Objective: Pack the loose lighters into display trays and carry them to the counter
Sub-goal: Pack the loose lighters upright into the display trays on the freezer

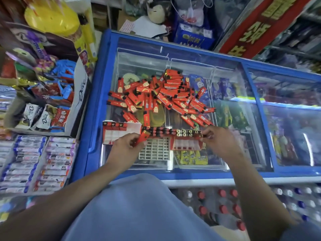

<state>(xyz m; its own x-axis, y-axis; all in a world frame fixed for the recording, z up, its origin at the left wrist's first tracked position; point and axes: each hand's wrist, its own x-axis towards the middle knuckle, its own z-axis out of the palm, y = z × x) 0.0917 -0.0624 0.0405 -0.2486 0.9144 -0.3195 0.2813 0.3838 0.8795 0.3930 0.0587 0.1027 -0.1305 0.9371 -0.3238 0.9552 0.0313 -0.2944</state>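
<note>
A heap of loose red lighters (161, 94) lies on the glass lid of a blue freezer (97, 94). Near the lid's front edge stand three display trays side by side: a white gridded tray (154, 148) with a back row of lighters, a red-rimmed tray (187, 144) on its right with gold-topped lighters, and a third tray (121, 133) at the left holding a few. My left hand (125, 146) grips one red lighter (143, 137) beside the middle tray's left end. My right hand (218, 138) pinches the right end of the red-rimmed tray.
Boxes of chocolate and sweets (43, 105) crowd the shelf left of the freezer, with rows of gum packs (34, 162) below them. Bottles with red caps (224, 200) stand under the freezer's front edge. A red sign (257, 23) leans at the back right.
</note>
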